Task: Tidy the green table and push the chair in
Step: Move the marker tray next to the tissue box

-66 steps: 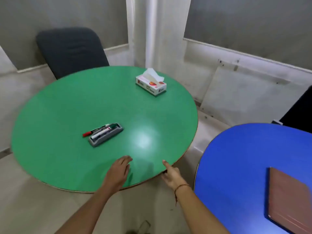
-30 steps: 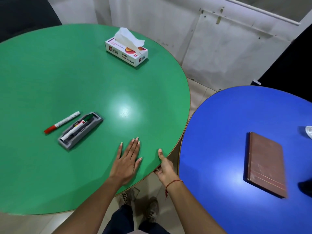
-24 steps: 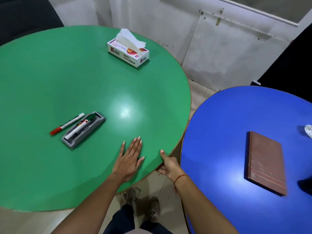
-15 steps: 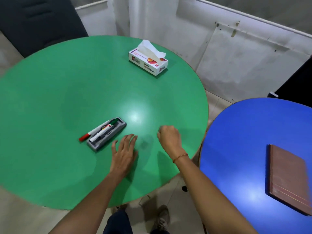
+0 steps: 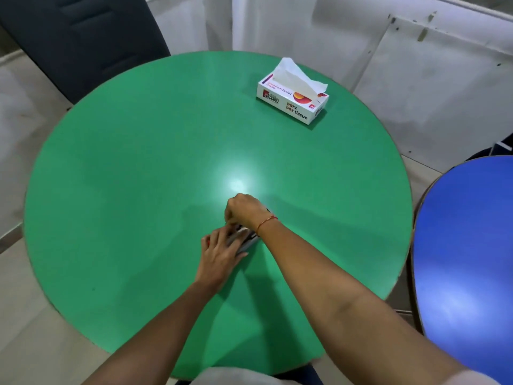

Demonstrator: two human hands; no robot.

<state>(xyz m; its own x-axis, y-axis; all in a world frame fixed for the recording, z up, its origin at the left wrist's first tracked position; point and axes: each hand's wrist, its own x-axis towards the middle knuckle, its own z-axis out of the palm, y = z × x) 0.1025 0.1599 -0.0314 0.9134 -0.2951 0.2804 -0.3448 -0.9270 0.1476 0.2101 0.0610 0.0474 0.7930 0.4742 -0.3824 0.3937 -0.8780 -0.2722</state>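
The round green table (image 5: 138,176) fills the middle of the view. A white tissue box (image 5: 293,102) with a tissue sticking up stands at its far right. Near the table's centre a grey marker tray (image 5: 245,241) shows only as a sliver between my hands. My left hand (image 5: 219,254) lies over the tray and markers, fingers pointing far right. A red marker tip (image 5: 204,240) peeks out at its left edge. My right hand (image 5: 244,211) is curled, fingertips pinched down on the tray's far end. A dark chair (image 5: 83,37) stands behind the table's far left.
A round blue table (image 5: 466,259) sits close on the right, with a narrow gap to the green table. A white wall panel (image 5: 430,93) and a curtain (image 5: 249,20) stand behind. Pale floor (image 5: 25,315) shows on the left.
Both hands left the table's near edge and reached inward to the marker tray. They now cover the tray and markers, and my view has shifted left over the green table.
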